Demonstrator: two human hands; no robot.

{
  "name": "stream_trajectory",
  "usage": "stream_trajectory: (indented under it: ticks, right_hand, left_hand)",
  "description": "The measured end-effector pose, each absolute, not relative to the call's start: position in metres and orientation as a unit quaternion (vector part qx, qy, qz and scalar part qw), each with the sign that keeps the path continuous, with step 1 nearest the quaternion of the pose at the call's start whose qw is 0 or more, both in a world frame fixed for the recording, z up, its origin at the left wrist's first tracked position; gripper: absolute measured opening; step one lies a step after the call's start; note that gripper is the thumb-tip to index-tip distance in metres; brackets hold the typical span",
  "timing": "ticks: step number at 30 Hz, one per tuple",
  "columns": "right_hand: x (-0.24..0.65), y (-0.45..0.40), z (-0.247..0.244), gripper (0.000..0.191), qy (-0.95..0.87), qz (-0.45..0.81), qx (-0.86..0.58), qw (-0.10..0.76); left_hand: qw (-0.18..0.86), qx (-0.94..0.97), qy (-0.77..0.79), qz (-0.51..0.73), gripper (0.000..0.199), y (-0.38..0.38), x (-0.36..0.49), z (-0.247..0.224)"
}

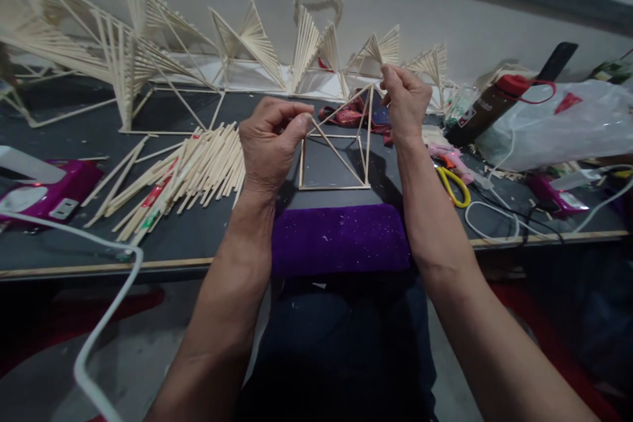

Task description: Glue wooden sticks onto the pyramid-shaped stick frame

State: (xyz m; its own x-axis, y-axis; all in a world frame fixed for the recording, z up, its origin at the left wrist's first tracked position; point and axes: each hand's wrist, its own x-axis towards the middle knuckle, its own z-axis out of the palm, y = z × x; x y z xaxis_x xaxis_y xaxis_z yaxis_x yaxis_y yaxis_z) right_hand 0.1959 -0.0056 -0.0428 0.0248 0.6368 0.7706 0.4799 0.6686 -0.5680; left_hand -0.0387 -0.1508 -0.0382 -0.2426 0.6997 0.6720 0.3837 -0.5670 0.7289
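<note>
A small open frame of thin wooden sticks (334,188) stands on the dark table behind a purple cushion (341,241). My left hand (277,142) pinches at the frame's upper left corner, where sticks meet at the fingertips. To the right and slightly higher, my right hand (406,100) is closed in a pinch beside the frame's upper right corner; whatever lies between its fingertips is too small to make out. A pile of loose sticks (210,168) lies left of my left hand.
Finished-looking stick structures (257,46) line the back. At right are a bottle (487,105), a plastic bag (583,122), yellow-handled scissors (453,187) and cables. Purple devices sit at far left (54,191) and right (556,196). A white cable hangs at front left.
</note>
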Motion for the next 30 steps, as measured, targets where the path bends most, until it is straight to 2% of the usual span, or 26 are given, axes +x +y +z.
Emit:
stream_trajectory:
  ticks: [3,9,11,14,17,19,21,25,30]
  right_hand:
    - [0.21,-0.009,-0.035,0.041,-0.634,0.072,-0.459,0.618]
    - [0.229,-0.04,-0.032,0.024,-0.586,0.13,-0.467,0.65]
    - [0.233,-0.053,-0.038,0.021,-0.617,0.115,-0.495,0.6]
    - [0.235,-0.072,-0.047,0.02,-0.701,0.067,-0.554,0.444]
    - [0.227,-0.084,-0.051,0.034,-0.758,0.011,-0.608,0.235]
    - [0.215,-0.088,-0.053,0.043,-0.769,-0.002,-0.624,0.142]
    - [0.203,-0.088,-0.055,0.042,-0.769,0.001,-0.63,0.105]
    - [0.195,-0.091,-0.054,0.023,-0.772,0.023,-0.632,0.072]
    - [0.231,-0.133,-0.037,0.016,-0.801,0.061,-0.59,0.082]
  left_hand:
    - [0.12,0.604,0.446,0.65,0.011,-0.151,-0.039,-0.038]
    - [0.131,0.602,0.43,0.66,0.01,-0.15,-0.04,-0.039]
    - [0.135,0.598,0.433,0.661,0.011,-0.149,-0.04,-0.039]
    - [0.144,0.595,0.429,0.665,0.01,-0.15,-0.04,-0.038]
    - [0.153,0.592,0.418,0.672,0.01,-0.151,-0.041,-0.038]
    - [0.164,0.589,0.416,0.673,0.011,-0.151,-0.042,-0.038]
    - [0.18,0.584,0.415,0.674,0.011,-0.151,-0.042,-0.038]
    - [0.223,0.561,0.409,0.684,0.014,-0.152,-0.042,-0.038]
    - [0.251,0.548,0.401,0.69,0.017,-0.149,-0.041,-0.04]
